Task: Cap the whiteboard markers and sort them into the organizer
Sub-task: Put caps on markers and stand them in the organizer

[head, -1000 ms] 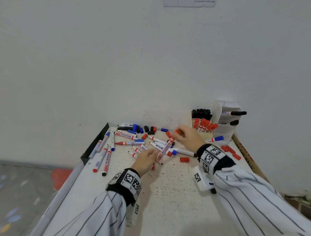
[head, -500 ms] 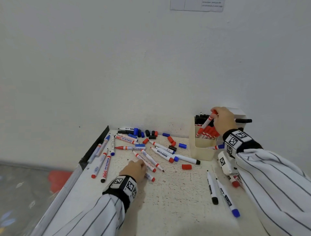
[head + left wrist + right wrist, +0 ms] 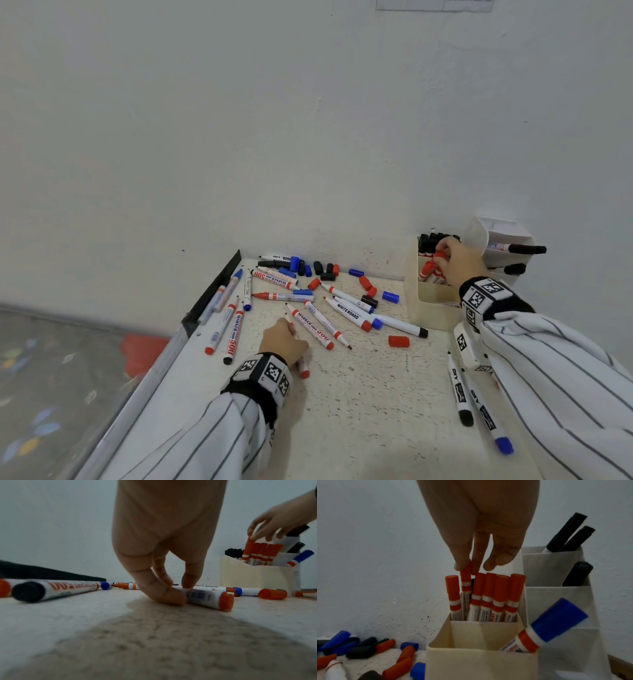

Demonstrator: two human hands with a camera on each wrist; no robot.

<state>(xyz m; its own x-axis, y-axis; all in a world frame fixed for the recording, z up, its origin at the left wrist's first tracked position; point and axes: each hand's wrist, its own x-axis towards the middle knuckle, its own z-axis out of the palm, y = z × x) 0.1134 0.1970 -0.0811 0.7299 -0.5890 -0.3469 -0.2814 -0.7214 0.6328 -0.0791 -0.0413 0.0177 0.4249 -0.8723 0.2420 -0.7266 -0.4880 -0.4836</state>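
Two jobs at once: our right hand pinched a red marker into the organizer, left hand gripped an uncapped marker on the counter beneath for capping.

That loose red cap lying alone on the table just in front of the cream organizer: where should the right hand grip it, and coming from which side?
Pinch the loose red cap across its round sides, coming straight down from above. It lies flat on the table with bare surface all round, so thumb and finger probably fit either side. The right hand is nearest.
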